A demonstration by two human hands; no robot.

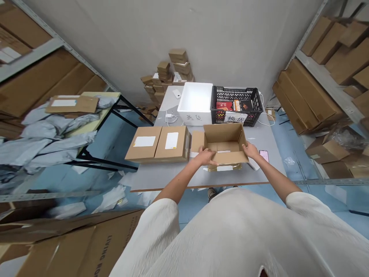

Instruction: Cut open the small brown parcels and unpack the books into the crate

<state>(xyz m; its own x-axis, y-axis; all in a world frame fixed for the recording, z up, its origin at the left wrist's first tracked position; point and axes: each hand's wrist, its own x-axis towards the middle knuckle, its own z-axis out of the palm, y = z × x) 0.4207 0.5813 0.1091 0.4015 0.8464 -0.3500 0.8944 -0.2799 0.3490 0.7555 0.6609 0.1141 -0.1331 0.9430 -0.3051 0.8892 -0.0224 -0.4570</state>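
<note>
Cardboard box (223, 147), open, near front edge of our surface (161, 175) | left grip (205, 157) pinching left end of its near flap (230, 157), right grip (251, 150) its right wall (241, 139) | we'd best press evenly, so nothing skews | black crate (253, 117) beyond

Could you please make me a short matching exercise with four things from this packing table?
Things:
1. Open carton
2. Foam box
3. Plastic crate
4. Smartphone

Descriptions:
A. black, with books inside
B. lying on the table with its screen lit
C. touched by the left hand and the right hand
D. white, toward the table's far edge

Right pairs: 1-C, 2-D, 3-A, 4-B
</note>
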